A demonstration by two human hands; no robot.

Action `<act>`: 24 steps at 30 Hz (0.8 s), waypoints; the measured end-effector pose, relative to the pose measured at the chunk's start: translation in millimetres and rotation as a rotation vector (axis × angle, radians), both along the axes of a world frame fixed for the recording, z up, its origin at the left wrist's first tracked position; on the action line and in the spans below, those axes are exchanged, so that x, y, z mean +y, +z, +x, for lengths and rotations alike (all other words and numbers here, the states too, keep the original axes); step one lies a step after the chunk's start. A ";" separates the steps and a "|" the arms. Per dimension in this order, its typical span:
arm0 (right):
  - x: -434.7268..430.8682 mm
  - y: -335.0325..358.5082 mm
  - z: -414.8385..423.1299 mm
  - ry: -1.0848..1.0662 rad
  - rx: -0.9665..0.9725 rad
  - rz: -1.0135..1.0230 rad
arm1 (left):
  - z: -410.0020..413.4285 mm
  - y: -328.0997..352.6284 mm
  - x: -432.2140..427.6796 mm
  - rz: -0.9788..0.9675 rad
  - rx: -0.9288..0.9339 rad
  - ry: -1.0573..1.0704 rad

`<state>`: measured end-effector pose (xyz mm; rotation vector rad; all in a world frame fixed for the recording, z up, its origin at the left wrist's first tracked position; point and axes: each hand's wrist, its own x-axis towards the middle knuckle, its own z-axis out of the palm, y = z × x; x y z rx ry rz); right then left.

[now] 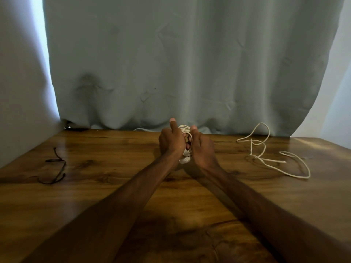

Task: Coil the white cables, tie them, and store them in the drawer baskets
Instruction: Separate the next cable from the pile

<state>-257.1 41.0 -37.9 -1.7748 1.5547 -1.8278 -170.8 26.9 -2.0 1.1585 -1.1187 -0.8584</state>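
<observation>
A coiled white cable (185, 130) is bunched between my two hands above the far middle of the wooden table (114, 186). My left hand (171, 141) grips the coil from the left with its thumb up. On the coil's right side my right hand (202, 147) holds it with curled fingers. Part of the bundle hangs out below the palms. A second white cable (266, 158) lies loose and uncoiled on the table to the right. No drawer or basket is in view.
A thin dark cord (57, 168) lies in a loose curve on the left part of the table. A grey-green curtain (190, 63) hangs along the table's far edge. A pale wall stands at the left.
</observation>
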 end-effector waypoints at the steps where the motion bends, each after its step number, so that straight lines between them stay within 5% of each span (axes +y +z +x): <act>1: 1.0 -0.3 2.1 0.026 -0.038 0.017 | 1.6 -1.3 3.1 -0.018 -0.008 -0.001; 8: -2.9 19.7 57.3 0.139 -0.537 0.173 | 18.2 6.5 10.1 -0.072 0.256 0.118; 12: -8.5 20.0 61.3 -0.008 -0.240 -0.016 | 34.3 0.9 9.7 0.006 0.326 -0.062; 18: -12.6 23.4 51.3 0.012 0.444 -0.082 | 88.8 9.0 -8.2 0.297 0.113 -0.402; 21: -18.2 17.7 59.9 0.051 0.495 -0.092 | 85.3 -3.9 -12.0 0.101 -0.042 -0.223; 24: -16.4 10.3 68.5 0.188 0.336 -0.062 | 82.6 -6.2 -4.3 0.021 -0.150 0.019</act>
